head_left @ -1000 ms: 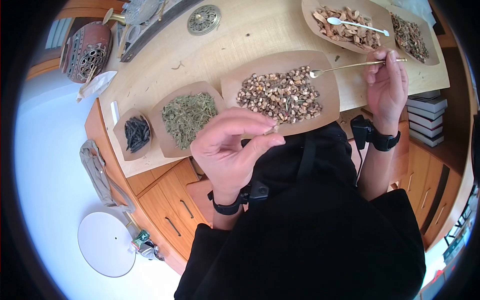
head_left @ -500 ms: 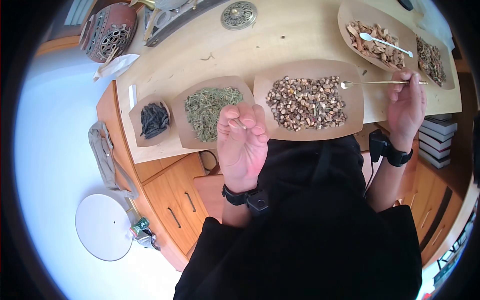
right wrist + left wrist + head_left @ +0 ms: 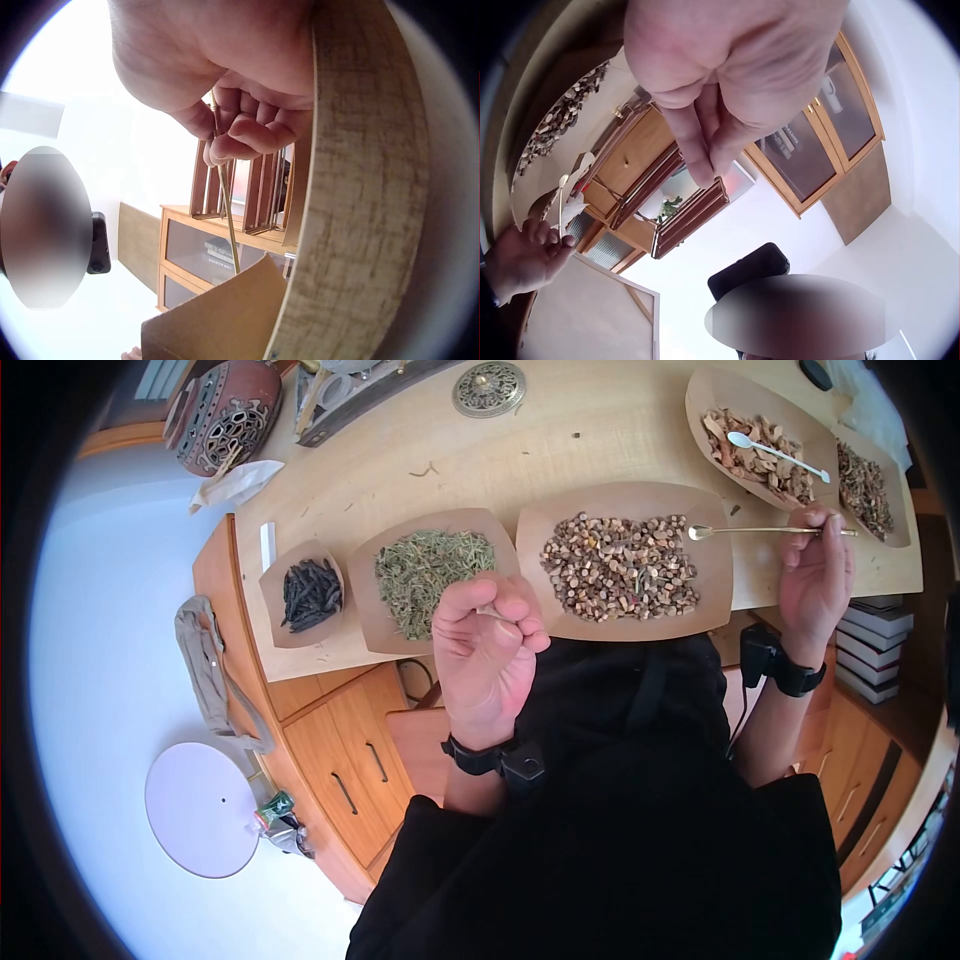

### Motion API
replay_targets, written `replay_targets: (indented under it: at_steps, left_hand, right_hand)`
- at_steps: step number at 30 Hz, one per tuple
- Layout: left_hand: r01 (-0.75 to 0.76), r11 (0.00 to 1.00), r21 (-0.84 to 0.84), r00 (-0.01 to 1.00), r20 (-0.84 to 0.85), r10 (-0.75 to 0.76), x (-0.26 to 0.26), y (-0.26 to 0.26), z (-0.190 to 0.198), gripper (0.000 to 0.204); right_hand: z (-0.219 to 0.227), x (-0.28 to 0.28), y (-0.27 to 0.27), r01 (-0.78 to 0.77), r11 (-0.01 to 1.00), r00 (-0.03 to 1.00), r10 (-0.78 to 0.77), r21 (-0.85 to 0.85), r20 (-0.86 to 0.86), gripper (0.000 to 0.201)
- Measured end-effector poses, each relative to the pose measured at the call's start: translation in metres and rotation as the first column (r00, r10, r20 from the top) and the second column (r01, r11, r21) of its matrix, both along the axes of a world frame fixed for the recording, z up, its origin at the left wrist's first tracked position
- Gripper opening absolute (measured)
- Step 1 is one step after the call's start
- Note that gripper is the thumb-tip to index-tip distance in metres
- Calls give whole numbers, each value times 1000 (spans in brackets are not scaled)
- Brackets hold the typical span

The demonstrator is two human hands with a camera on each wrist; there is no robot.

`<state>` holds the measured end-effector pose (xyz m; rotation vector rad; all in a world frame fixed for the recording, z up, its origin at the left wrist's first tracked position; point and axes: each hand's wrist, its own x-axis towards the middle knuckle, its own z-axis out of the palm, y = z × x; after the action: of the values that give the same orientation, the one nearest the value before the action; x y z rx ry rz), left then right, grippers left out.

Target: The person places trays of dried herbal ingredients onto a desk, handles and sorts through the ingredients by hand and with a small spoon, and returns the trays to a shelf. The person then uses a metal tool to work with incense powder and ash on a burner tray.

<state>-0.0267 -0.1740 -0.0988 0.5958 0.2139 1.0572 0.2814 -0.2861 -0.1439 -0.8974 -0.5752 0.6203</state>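
In the head view my left hand [image 3: 485, 670] is raised palm-up at the near edge of the table, pinching a small pale plant piece [image 3: 489, 611] between thumb and fingertips; fingers partly hide it. Just beyond lie a paper tray [image 3: 715, 585] of short chopped stem pieces [image 3: 620, 565] and another of dried green herb [image 3: 430, 565]. My right hand [image 3: 812, 585] grips a thin brass spoon [image 3: 745, 530] by its handle. The spoon's bowl points left, over the right side of the stem tray. The right wrist view shows the brass handle [image 3: 228, 214] between thumb and fingers.
A small tray of black strips [image 3: 312, 595] stands at left. At back right, a tray of brown chips [image 3: 770, 465] carries a white spoon [image 3: 780, 457], beside more mixed herb [image 3: 865, 490]. A pierced metal lid [image 3: 489, 388] and a patterned pot [image 3: 230, 420] sit farther back.
My left hand has turned from pointing right to palm-up, still pinching the small piece. The head view has shifted. My right hand keeps the brass spoon at the stem tray's right side.
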Motion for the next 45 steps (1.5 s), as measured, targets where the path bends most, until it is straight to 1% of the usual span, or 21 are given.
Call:
replay_targets:
  at_steps: [2,12,15,17,18,20,21,22,23,24,26,27,29,30,32,33,35,38,45]
  left_hand:
    - [14,1000,17,1000,6,-14,0,0,-1,34]
    - [14,1000,-13,1000,-12,-14,3,-3,1,30]
    - [11,1000,8,999,-51,-11,3,-4,1,33]
    - [9,998,65,994,-112,-1,3,-3,0,30]
    - [9,998,62,994,-109,-3,4,-4,1,30]
    - [21,992,127,984,-176,1,6,-4,6,22]
    - [23,992,124,985,-174,-1,6,-4,10,22]
    - [28,973,227,946,-321,47,6,-3,15,21]
    - [50,944,325,885,-453,110,6,-3,19,20]
    - [48,946,322,887,-449,108,8,-3,20,20]
    - [88,894,440,773,-596,217,10,-3,23,22]
    - [85,895,437,776,-592,215,12,-4,23,22]
    - [145,832,536,675,-668,312,14,-6,24,22]
    - [141,835,532,680,-665,309,15,-6,24,22]
    - [149,820,552,647,-682,341,17,-8,25,19]
    - [144,823,549,650,-680,339,18,-9,25,19]
    - [109,850,516,631,-696,342,19,-12,26,18]
    - [110,837,536,616,-698,365,22,-13,27,17]
    - [104,831,546,628,-684,371,27,-15,26,14]
  right_hand:
    - [1,-1,1,4,1000,1000,-4,-2,1,24]
    - [-2,2,-1,-12,1000,1000,12,0,-2,22]
    - [-2,-1,0,19,1000,999,-18,4,-30,21]
    - [-2,-1,-1,19,1000,999,-19,-4,-34,21]
    - [-2,-1,-1,20,1000,999,-21,-11,-43,21]
    - [-2,0,-1,19,1000,999,-20,-12,-40,21]
    - [-2,0,-1,17,1000,999,-17,-10,-41,21]
    - [-2,0,0,18,1000,999,-19,-14,-37,21]
    - [-2,0,0,22,1000,999,-22,-15,-36,20]
    - [-2,0,0,25,1000,999,-25,-16,-34,20]
    - [-1,-1,0,30,999,999,-30,-15,-40,20]
    - [-1,-2,1,34,999,998,-35,-11,-52,20]
    - [0,-3,2,33,999,999,-33,-5,-36,21]
    - [0,-3,2,31,999,999,-31,5,-26,21]
    - [1,-4,3,27,1000,999,-27,4,-20,21]
    - [1,-3,3,24,1000,999,-24,10,-21,21]
    - [-2,0,2,35,999,999,-35,4,-27,21]
    - [-3,0,2,17,1000,999,-17,13,-31,20]
    - [-2,0,2,14,1000,999,-14,14,-33,19]
